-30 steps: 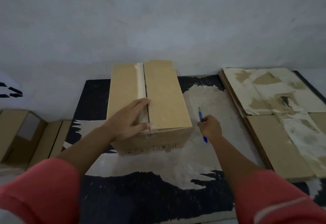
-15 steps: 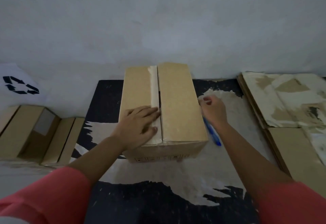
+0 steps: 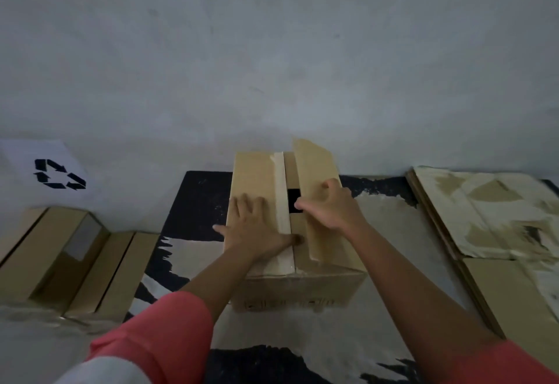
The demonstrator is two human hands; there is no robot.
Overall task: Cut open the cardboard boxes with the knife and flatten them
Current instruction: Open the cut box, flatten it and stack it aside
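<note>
Head view — cardboard box, flap ajar

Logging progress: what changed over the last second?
The right hand, which held the blue knife beside the box, now grips the right flap and has lifted it, opening a dark gap; the knife is out of view. The left hand still presses flat on the left flap.

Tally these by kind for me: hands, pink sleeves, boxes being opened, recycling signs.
Hands: 2 (left hand, right hand)
Pink sleeves: 2
Box being opened: 1
Recycling sign: 1
Total: 6
</note>
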